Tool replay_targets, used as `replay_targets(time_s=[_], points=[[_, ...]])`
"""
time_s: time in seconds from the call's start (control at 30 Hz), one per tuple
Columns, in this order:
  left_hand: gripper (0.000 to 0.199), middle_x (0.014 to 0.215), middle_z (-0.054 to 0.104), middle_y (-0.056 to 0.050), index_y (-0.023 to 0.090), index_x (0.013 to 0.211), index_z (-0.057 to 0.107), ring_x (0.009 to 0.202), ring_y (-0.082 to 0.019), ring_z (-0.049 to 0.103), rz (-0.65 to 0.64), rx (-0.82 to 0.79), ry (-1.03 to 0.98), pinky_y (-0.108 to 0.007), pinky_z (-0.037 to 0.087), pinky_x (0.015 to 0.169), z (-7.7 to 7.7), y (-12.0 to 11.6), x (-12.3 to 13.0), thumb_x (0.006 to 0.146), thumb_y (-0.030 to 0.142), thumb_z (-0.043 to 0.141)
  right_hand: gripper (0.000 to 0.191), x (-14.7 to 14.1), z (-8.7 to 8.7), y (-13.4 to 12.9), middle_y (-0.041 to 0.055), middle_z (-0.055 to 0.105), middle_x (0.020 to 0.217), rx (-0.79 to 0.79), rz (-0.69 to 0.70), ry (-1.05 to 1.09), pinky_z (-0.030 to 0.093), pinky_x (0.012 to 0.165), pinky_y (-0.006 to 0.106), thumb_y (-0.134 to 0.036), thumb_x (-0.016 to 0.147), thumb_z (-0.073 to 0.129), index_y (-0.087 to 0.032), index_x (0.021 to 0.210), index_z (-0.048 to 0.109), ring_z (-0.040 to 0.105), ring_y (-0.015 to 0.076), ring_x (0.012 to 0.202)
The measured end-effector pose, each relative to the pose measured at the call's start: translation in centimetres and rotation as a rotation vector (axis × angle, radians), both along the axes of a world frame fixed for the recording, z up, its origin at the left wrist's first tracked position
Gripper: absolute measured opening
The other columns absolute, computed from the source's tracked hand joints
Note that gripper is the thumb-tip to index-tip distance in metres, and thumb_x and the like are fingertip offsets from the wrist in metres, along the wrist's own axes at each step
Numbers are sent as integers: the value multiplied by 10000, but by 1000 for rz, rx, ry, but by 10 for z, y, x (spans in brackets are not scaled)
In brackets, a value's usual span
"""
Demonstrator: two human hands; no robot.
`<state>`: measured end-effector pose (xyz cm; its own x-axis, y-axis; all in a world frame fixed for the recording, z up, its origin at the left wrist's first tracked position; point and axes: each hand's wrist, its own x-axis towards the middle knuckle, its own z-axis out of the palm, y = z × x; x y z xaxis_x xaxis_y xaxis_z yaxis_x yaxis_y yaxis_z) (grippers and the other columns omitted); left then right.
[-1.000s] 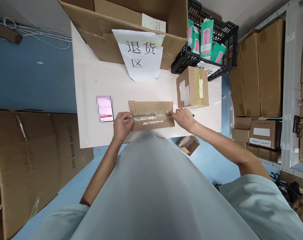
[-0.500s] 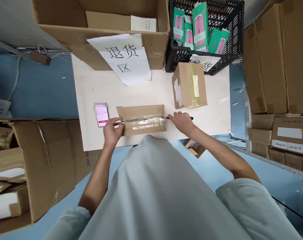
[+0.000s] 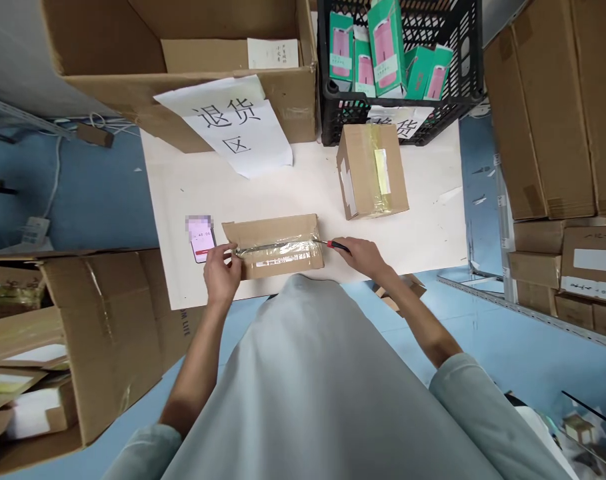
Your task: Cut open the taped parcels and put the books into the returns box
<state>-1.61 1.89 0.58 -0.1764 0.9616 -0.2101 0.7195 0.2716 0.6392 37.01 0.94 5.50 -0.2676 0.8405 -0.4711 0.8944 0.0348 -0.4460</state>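
A long flat cardboard box (image 3: 275,230) with shiny tape and a dark seam along its top lies near the front edge of the white table (image 3: 173,200). My left hand (image 3: 223,270) grips the left end of this box, thumb and fingers at its corner. In my right hand (image 3: 360,256) is a red and black tool (image 3: 338,247), whose thin metal tip touches the right end of the taped seam. Left of the box lies a phone (image 3: 201,241) with a pink screen.
Behind stand a large open carton (image 3: 183,83) with a paper sign (image 3: 233,123) and a black crate (image 3: 347,113) of green boxes. A taped carton (image 3: 363,167) sits right of centre. Another open carton (image 3: 117,333) is at the lower left.
My right hand has turned the red and black tool, so its tip now meets the box's right end. The view has shifted slightly, and the flat box appears a little tilted.
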Motion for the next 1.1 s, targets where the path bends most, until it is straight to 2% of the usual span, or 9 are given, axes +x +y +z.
replay_targets(time_s=[0.1,0.17,0.2,0.33,0.47,0.63,0.8,0.97,1.1], points=[[476,1728,397,-201,209,1473,624,1666,-411,335,-130,117,48,-688,311,1348,5,-3,20,1003,256,564,431,1,-40,-25,70,808,1157,9,-256,231,522,815,286,-430,1163,361,-228,1406,654,747,221,995],[535,1832,253,-153,250,1590,537,1746,-381,116,-260,156,36,-694,145,1395,4,-4,31,1060,317,551,477,-3,-67,-37,78,805,1076,-2,-426,343,558,844,303,-479,1149,344,-189,1383,642,748,218,953],[561,1854,217,-142,260,1631,499,1755,-374,57,-318,155,27,-699,109,1395,1,-3,35,1082,368,542,491,-7,-79,-41,82,802,1061,-12,-501,383,571,849,307,-495,1138,343,-177,1371,637,746,214,937],[710,1878,152,-160,242,1718,402,1754,-391,-12,-391,121,11,-715,92,1384,-14,0,31,1095,563,520,502,-25,-113,-46,107,794,1176,-67,-699,469,605,864,305,-519,1108,336,-177,1343,619,729,174,864],[786,1885,131,-143,255,1757,341,1756,-363,-16,-353,123,-13,-673,72,1398,-25,1,0,1091,650,473,470,-47,-122,-41,94,780,1204,-116,-786,471,619,872,318,-514,1094,375,-189,1318,630,723,150,779],[786,1893,97,-120,262,1776,298,1758,-319,30,-333,131,-54,-590,95,1415,-27,-1,-41,1107,660,405,528,-82,-105,-31,87,767,1206,-134,-786,582,638,842,320,-605,1081,401,-195,1301,650,703,146,752],[780,1894,100,-107,268,1787,271,1758,-288,46,-317,138,-82,-546,110,1421,-26,-5,-60,1119,655,381,630,-106,-77,-29,86,748,1202,-78,-770,572,631,819,301,-680,1064,367,-201,1360,650,682,157,794],[752,1889,127,-119,244,1784,281,1757,-279,93,-345,137,-140,-540,138,1423,-29,-10,-57,1138,625,333,552,-105,-40,-37,56,726,985,28,-716,419,605,819,336,-609,1095,355,-208,1318,662,689,210,785],[735,1872,191,-156,198,1781,258,1751,-276,148,-340,108,-224,-535,161,1423,-40,-15,-33,1153,578,295,576,-102,7,-39,90,751,1045,129,-669,257,593,846,358,-588,1134,283,-211,1398,630,700,249,877]])
